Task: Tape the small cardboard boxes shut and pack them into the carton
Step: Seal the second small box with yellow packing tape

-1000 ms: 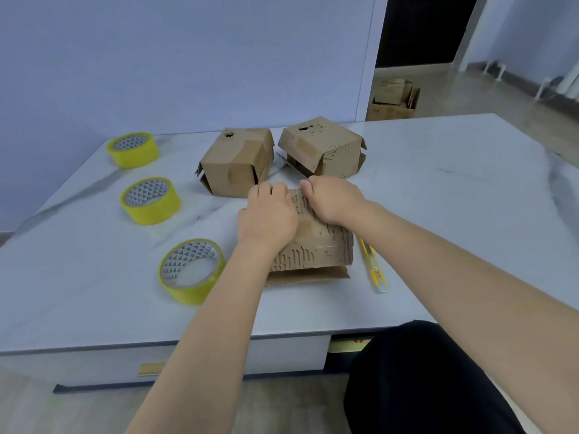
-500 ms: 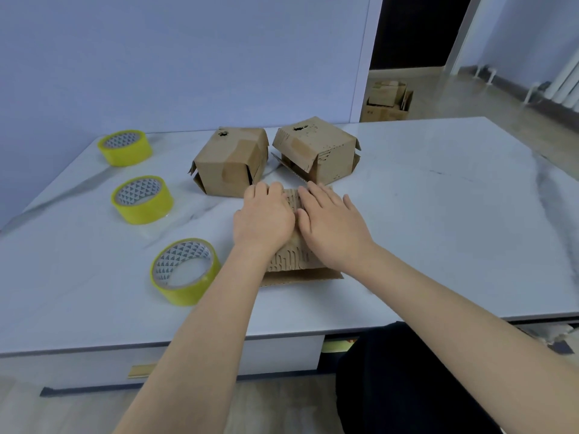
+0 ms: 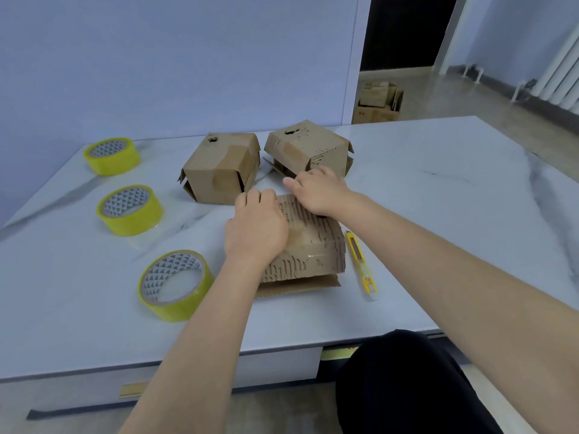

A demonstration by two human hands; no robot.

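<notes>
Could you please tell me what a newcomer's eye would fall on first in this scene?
The hands draw the eye first: the left hand lies on a worn cardboard box near the front of the table, fingers curled over its far edge, and the right hand is at its far end. Three yellow tape rolls line the left side. A yellow utility knife lies right of the box.

Nothing here carries text, a brand or a number that can be read. The open brown cardboard carton (image 3: 377, 104) on the floor, far behind the scuffed brown cardboard box (image 3: 310, 245), has a small dark mark on its front, too small to make out. The yellow plastic utility knife (image 3: 362, 266) just right of that box bears tiny reddish print, which is blurred. The three yellow rolls of tape (image 3: 181, 308) (image 3: 134, 223) (image 3: 116, 166) to the left of the box show only a triangle pattern inside their cores.
</notes>
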